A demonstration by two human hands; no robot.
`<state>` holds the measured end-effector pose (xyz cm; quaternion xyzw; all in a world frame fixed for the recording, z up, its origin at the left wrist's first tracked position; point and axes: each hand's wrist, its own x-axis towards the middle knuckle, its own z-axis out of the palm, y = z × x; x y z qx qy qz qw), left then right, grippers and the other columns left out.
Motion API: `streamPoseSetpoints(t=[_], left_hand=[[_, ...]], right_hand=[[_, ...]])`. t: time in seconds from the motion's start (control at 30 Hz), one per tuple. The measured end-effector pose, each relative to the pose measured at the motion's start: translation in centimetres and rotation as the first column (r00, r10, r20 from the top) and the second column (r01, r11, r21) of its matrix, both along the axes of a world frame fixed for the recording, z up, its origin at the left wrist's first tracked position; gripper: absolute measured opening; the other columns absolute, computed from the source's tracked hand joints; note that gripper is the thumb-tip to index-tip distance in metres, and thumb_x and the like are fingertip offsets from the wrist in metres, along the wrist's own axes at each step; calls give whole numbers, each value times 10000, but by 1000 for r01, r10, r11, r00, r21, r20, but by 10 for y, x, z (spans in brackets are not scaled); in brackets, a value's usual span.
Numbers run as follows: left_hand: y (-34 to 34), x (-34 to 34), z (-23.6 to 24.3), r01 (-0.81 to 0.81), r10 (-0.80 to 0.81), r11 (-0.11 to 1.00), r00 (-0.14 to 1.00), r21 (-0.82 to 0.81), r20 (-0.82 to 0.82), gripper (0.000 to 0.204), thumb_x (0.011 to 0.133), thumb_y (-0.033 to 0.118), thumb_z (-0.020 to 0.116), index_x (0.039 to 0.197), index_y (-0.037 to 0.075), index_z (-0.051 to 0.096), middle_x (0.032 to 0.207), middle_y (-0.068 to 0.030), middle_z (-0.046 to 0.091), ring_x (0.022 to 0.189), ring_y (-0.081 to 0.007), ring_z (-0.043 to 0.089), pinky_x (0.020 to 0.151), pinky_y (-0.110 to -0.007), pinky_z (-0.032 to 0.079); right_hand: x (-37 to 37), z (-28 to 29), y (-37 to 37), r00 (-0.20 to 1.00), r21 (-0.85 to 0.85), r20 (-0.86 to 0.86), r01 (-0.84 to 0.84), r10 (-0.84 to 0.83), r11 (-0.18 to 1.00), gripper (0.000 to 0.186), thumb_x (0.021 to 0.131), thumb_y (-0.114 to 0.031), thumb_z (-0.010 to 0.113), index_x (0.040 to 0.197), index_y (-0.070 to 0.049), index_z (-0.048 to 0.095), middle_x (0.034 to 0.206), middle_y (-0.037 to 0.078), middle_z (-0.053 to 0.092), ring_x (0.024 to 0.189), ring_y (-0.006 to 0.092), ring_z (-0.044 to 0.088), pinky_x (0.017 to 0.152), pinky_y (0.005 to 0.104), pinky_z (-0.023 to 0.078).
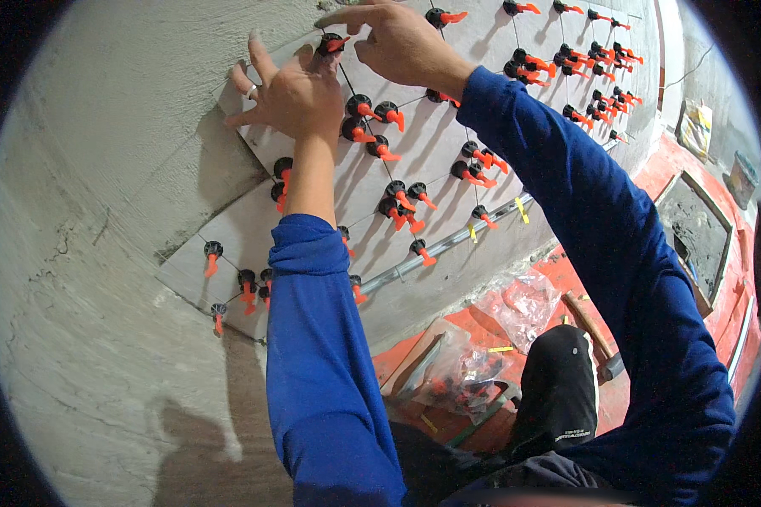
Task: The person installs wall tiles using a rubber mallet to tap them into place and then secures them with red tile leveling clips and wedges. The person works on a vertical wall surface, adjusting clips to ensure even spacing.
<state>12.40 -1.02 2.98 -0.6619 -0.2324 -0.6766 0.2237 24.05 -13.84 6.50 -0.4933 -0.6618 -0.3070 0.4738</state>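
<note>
Grey wall tiles (431, 148) are set on the wall, with black-and-red tile levelling clips along their joints. My left hand (300, 95) lies spread against the upper left tile, a ring on one finger. One levelling clip (332, 44) sits at its fingertips, partly covered by them. My right hand (402, 44) is just right of that clip, index finger stretched left along the upper tile edge and the other fingers bent. Nothing shows in its grasp. Below my hands, several more clips (364, 108) cluster where tile corners meet.
Rough grey plaster (101, 194) covers the wall at left. A metal rail (448, 241) runs under part of the tiles. On the red floor sheet lie a clear plastic bag (457, 367), a hammer (600, 346) and a mortar tray (693, 224). A bucket (742, 179) stands far right.
</note>
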Motion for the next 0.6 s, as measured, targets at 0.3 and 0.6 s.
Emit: streamPoseSetpoints(t=[0.3, 0.6], left_hand=[[3, 1, 2, 64, -64, 998, 998, 7, 6, 531, 818, 728, 513, 972, 299, 785, 1518, -46, 344, 1372, -467, 239, 884, -873, 100], [0, 1, 0, 53, -54, 998, 998, 23, 17, 425, 803, 658, 574, 958, 324, 785, 1509, -47, 362, 1358, -464, 263, 877, -877, 103]], right_hand=[[-24, -13, 0, 905, -66, -112, 406, -411, 911, 447, 786, -499, 702, 911, -71, 670, 899, 125, 696, 877, 321, 679, 709, 454, 538], [-27, -26, 15, 941, 184, -19, 336, -338, 924, 249, 839, -263, 644, 1039, -116, 642, 1022, 105, 651, 897, 340, 671, 713, 470, 544]])
